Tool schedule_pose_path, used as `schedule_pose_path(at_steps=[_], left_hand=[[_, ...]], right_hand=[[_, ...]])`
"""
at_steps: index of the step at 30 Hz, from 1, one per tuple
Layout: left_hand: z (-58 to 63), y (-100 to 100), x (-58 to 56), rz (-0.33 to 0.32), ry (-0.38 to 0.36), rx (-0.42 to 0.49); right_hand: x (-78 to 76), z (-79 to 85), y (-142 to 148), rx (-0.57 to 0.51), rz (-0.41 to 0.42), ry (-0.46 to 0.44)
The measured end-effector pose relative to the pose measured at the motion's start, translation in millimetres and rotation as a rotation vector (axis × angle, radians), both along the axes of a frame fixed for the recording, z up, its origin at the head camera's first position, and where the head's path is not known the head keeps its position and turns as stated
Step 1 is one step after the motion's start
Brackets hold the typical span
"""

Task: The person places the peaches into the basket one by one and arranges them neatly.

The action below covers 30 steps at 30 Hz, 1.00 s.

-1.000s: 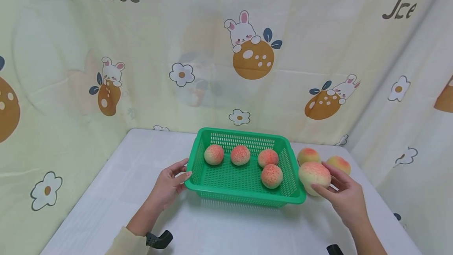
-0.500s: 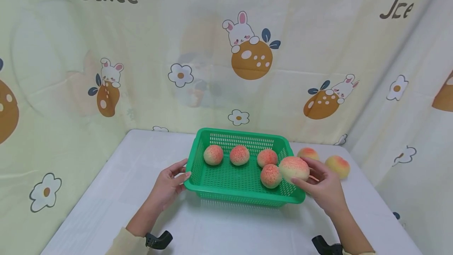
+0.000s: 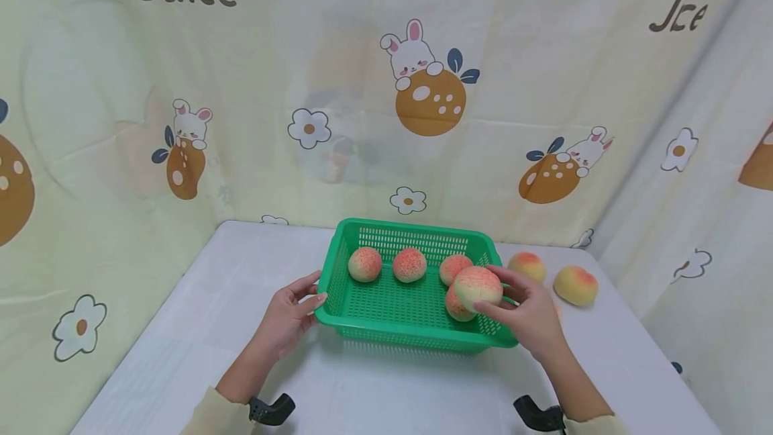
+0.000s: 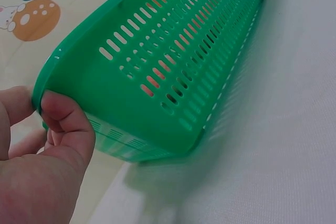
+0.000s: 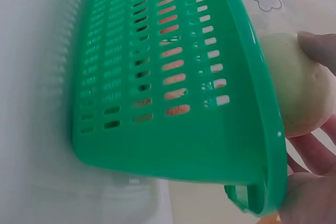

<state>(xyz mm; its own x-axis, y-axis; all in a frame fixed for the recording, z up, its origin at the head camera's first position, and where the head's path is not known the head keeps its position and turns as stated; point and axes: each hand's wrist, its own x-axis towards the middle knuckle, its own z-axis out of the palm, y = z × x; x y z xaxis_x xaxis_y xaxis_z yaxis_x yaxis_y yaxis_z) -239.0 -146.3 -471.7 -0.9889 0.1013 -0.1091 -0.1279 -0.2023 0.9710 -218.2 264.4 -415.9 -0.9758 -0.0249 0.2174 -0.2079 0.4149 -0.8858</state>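
My left hand pinches the left rim of a green plastic basket between thumb and fingers. In the left wrist view, the thumb and fingers grip the rim of the slotted basket at its corner. A pale peach with a pinkish-red top is held by my right hand, over the basket's right part. It overlaps a smaller, red-speckled peach lying below. More speckled peaches sit along the back of the basket. In the right wrist view, the held peach shows beyond the basket rim.
Right of the basket, a yellow-and-red peach and another peach lie on the white table. A sliver of a further one shows behind my right hand. A printed curtain rises along the table's back.
My right hand has carried the pale peach leftward from beside the basket, across its right rim, to above the peaches inside. The left hand and basket have stayed put.
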Motion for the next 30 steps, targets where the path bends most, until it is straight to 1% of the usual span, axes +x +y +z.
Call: schedule_pose_path(at_steps=[4, 9, 12, 17, 20, 24, 28, 30], left_hand=[[-0.6, 0, -0.1, -0.002, 0.004, 0.0], [-0.6, 0, 0.5, -0.013, 0.026, 0.0], [-0.2, -1, 0.9, -0.025, 0.038, -0.001], [-0.2, -1, 1.3, -0.024, 0.034, -0.005], [-0.3, -2, 1.8, -0.021, 0.031, -0.006], [-0.7, -1, 2.2, -0.019, 0.028, -0.007], [-0.4, 0, 2.0, -0.02, 0.025, -0.011], [-0.1, 0, 1.7, -0.019, 0.023, -0.01]], right_hand=[[-2.0, -1.1, -4, 0.005, 0.008, -0.02], [-5.2, -0.1, -10, 0.042, 0.018, -0.036], [-7.5, 0.1, -12, 0.081, 0.019, -0.042], [-14.2, -2.1, -16, 0.138, 0.017, -0.039], [-19.5, -4.2, -18, 0.141, 0.023, -0.041], [-25.0, -5.8, -21, 0.133, 0.044, -0.069], [-27.7, -4.1, -23, 0.133, 0.066, -0.103], [-28.9, -2.3, -25, 0.138, 0.064, -0.124]])
